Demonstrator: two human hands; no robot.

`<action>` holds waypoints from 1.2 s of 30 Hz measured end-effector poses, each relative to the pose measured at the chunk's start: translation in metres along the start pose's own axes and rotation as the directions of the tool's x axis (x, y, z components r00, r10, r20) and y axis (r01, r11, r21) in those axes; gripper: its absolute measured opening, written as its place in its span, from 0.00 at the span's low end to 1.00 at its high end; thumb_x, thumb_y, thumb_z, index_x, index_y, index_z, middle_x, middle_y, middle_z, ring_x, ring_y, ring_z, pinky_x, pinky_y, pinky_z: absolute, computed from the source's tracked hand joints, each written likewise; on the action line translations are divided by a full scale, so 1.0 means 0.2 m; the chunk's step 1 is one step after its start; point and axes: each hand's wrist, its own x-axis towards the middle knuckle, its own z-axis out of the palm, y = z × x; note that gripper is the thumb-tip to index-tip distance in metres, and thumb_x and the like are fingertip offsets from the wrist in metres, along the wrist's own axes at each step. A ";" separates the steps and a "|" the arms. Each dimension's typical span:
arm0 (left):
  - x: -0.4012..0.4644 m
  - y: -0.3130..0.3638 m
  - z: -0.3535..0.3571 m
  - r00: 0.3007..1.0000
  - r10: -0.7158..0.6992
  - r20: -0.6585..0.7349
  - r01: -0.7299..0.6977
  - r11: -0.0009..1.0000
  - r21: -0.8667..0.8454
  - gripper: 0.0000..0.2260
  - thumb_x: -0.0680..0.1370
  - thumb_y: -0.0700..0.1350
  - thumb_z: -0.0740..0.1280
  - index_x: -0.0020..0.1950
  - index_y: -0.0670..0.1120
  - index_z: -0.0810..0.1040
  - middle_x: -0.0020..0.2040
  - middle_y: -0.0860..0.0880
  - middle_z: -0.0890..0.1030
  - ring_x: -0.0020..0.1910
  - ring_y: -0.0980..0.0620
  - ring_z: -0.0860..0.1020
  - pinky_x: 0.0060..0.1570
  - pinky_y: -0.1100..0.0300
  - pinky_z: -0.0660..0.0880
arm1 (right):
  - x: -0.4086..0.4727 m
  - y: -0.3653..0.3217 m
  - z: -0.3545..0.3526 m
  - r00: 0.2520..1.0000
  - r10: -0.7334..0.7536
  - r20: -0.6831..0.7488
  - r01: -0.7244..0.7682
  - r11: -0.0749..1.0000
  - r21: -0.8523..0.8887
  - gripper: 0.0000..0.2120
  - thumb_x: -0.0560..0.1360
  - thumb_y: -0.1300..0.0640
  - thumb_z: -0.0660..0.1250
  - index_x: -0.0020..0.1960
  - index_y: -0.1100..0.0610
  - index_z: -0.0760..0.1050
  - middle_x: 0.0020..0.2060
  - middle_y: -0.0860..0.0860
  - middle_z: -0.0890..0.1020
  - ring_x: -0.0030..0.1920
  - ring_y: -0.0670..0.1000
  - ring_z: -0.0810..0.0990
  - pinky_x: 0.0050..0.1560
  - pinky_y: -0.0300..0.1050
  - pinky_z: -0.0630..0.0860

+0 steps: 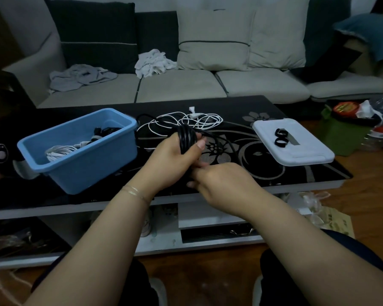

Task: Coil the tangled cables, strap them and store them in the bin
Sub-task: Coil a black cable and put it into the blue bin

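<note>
Two hands were at work on one cable above the near edge of the black glass-topped bench with a grey floral pattern. The left hand had its fingers curled round a bundle of black round cable loops, holding the coil upright. The right hand sat just below it, fingers curled under towards the lower part of the coil; whether it gripped the cable could not be told, as its fingertips were hidden. A loose black tail ran from the coil across the bench, so coiling of this cable was judged unfinished and no strap was on it.

Left of the hands, the light blue rectangular plastic bin held at least one white coiled cable and some dark items, taken as work already stored. To the right, a white flat plastic lid carried two black looped straps, unused. Farthest off, a thin white tangled cable lay uncoiled on the bench. Judgement: task partly done; one cable in hand, one untouched.
</note>
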 end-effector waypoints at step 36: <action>-0.06 0.08 0.03 0.964 0.023 0.264 0.067 0.943 -0.327 0.19 0.79 0.41 0.64 0.27 0.45 0.68 0.18 0.48 0.67 0.19 0.51 0.71 0.28 0.65 0.70 | 0.09 0.17 -0.01 0.882 0.468 -0.043 0.023 0.048 0.999 0.11 0.71 0.45 0.69 0.43 0.52 0.74 0.37 0.47 0.79 0.40 0.47 0.76 0.47 0.43 0.72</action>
